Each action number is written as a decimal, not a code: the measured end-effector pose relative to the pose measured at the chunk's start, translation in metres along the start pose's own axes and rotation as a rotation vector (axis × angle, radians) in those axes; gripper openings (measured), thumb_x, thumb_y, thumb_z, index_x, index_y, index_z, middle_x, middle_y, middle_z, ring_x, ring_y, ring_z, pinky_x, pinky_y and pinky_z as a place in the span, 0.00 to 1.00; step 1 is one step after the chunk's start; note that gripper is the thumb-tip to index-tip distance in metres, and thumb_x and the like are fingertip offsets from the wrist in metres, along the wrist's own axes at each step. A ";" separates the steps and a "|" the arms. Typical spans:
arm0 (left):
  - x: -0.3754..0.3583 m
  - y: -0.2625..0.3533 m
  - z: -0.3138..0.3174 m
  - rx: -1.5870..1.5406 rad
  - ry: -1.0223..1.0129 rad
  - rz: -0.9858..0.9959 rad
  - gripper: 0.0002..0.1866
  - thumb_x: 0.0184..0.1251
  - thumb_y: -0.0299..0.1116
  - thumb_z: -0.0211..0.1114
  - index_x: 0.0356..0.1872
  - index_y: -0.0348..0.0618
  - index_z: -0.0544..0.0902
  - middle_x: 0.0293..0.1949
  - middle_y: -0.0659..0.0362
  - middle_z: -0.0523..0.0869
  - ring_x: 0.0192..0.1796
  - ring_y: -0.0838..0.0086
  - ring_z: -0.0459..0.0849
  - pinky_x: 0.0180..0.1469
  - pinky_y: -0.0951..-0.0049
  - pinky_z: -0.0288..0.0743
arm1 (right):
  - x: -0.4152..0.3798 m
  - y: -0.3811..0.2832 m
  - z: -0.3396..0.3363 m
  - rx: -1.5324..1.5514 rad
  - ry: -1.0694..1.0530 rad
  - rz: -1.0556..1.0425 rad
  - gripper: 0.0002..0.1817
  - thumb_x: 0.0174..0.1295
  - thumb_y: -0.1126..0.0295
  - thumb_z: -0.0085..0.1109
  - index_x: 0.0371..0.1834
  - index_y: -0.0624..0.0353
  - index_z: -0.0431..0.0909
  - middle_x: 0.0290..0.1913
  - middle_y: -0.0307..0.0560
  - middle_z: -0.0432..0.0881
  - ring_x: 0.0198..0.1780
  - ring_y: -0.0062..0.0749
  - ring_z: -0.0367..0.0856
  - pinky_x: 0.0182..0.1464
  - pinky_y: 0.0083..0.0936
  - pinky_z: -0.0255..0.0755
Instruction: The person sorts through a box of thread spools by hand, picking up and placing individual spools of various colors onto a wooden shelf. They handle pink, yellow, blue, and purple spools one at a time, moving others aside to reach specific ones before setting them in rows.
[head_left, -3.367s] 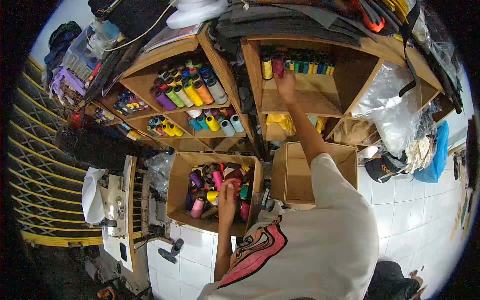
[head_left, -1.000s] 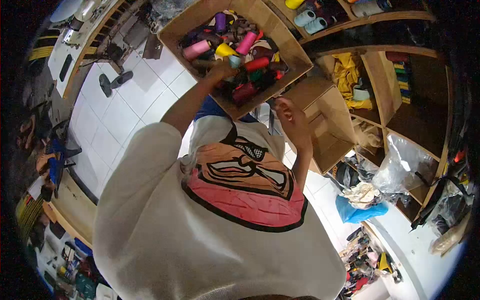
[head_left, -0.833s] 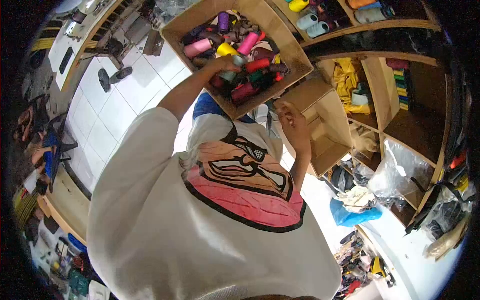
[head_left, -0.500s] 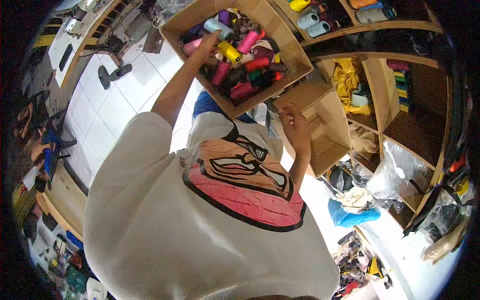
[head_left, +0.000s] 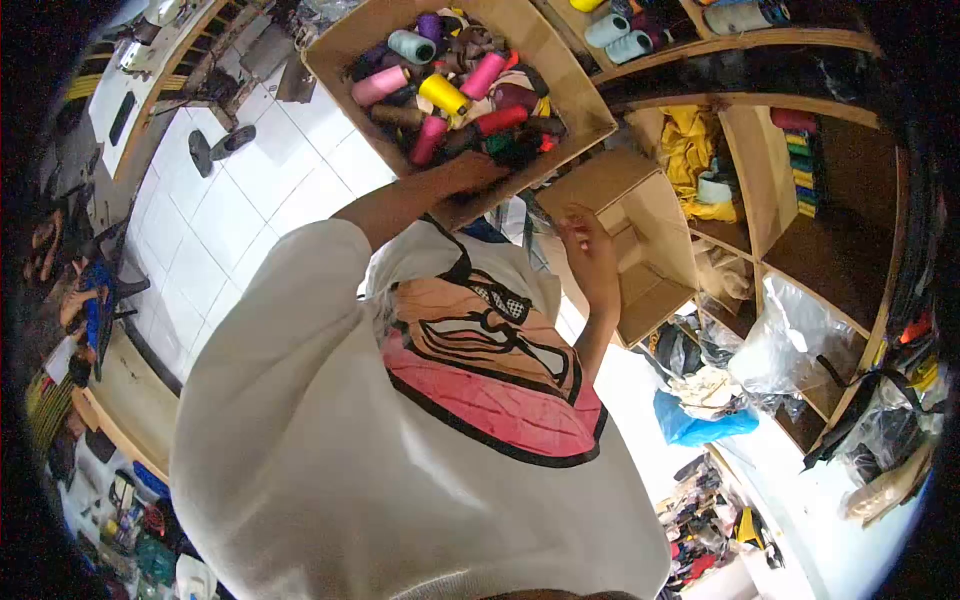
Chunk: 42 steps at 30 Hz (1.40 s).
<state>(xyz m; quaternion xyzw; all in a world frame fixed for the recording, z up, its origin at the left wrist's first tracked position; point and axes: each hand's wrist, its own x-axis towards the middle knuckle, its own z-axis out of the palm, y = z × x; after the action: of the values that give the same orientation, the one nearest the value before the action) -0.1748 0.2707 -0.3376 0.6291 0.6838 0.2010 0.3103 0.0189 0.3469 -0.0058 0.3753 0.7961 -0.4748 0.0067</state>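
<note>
A cardboard box (head_left: pixel 583 143) holds many thread spools, including a yellow spool (head_left: pixel 443 94), a pale blue spool (head_left: pixel 411 46) and pink and red ones. My left hand (head_left: pixel 478 172) reaches into its near side, beside a dark green spool (head_left: pixel 497 144). Shadow and spools hide its fingertips, so its grip is unclear. My right hand (head_left: pixel 584 238) has its fingers curled together at the left side of a smaller, empty cardboard box (head_left: pixel 655 300). Whatever lies between those fingers, if anything, is too small to make out.
Wooden shelves (head_left: pixel 755 180) on the right hold yellow cloth (head_left: pixel 688 160), spools and plastic bags. A blue bag (head_left: pixel 700 420) lies below them. Slippers (head_left: pixel 202 153) are on the tiled floor (head_left: pixel 235 205) at left. A white-topped table (head_left: pixel 118 118) stands at upper left.
My left hand has left the pale blue spool at the box's far left and moved down and right to its near side. My right hand stays at the smaller box. The view has shifted slightly.
</note>
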 end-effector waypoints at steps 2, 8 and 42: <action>0.003 0.011 -0.011 0.286 -0.115 -0.078 0.15 0.65 0.42 0.54 0.41 0.46 0.84 0.36 0.52 0.87 0.43 0.58 0.88 0.43 0.50 0.80 | -0.003 0.011 0.000 0.001 0.020 0.008 0.15 0.68 0.66 0.55 0.55 0.59 0.76 0.40 0.50 0.85 0.37 0.33 0.83 0.38 0.29 0.76; 0.009 -0.003 0.037 0.347 -0.018 -0.228 0.15 0.63 0.42 0.55 0.32 0.46 0.87 0.36 0.51 0.88 0.38 0.57 0.88 0.37 0.54 0.81 | -0.008 0.014 -0.004 0.006 0.033 -0.005 0.15 0.67 0.66 0.56 0.54 0.60 0.77 0.42 0.50 0.85 0.37 0.33 0.83 0.38 0.29 0.76; -0.192 0.069 -0.186 -1.363 1.089 -0.501 0.07 0.67 0.25 0.52 0.44 0.45 0.71 0.41 0.64 0.74 0.43 0.77 0.75 0.48 0.75 0.72 | 0.172 0.008 0.186 -0.716 -0.582 -0.719 0.14 0.58 0.63 0.56 0.45 0.56 0.80 0.36 0.51 0.84 0.38 0.46 0.84 0.38 0.39 0.75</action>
<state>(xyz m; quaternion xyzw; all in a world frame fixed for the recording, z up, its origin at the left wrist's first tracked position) -0.2466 0.1122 -0.1238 -0.0398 0.5855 0.7583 0.2838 -0.1641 0.3092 -0.1770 -0.0897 0.9497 -0.2322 0.1899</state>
